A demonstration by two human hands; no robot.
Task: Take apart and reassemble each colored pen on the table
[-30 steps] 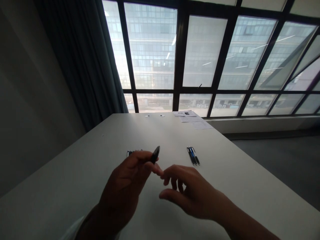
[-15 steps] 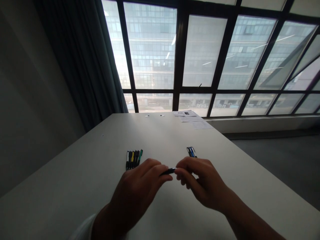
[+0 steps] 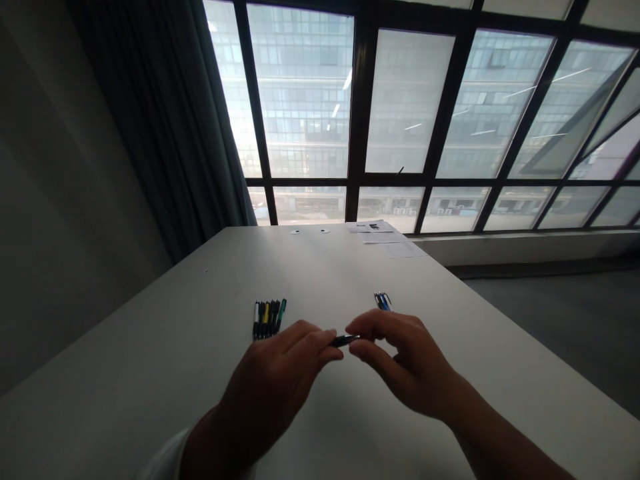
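My left hand [image 3: 285,373] is closed on a dark pen [image 3: 345,341], pinched between thumb and fingers above the table. The pen lies nearly level, its pale tip toward the right; the rest is hidden in the hand. Around that tip, the thumb and forefinger of my right hand [image 3: 405,363] stand slightly apart, with a gap between them and the pen. Several pens [image 3: 267,319] with black, white, yellow and green parts lie in a row beyond my left hand. Beyond my right hand is a smaller group of pens [image 3: 383,301], some of them blue, partly covered by that hand.
The white table [image 3: 310,273] stretches away to the windows. Printed sheets of paper [image 3: 375,233] lie at its far right corner. Two small round fittings [image 3: 325,231] sit near the far edge. A dark curtain [image 3: 165,133] hangs at the left.
My right thumb and forefinger have parted from the pen's tip, so more of the tip shows. My left hand still holds the pen, almost unmoved.
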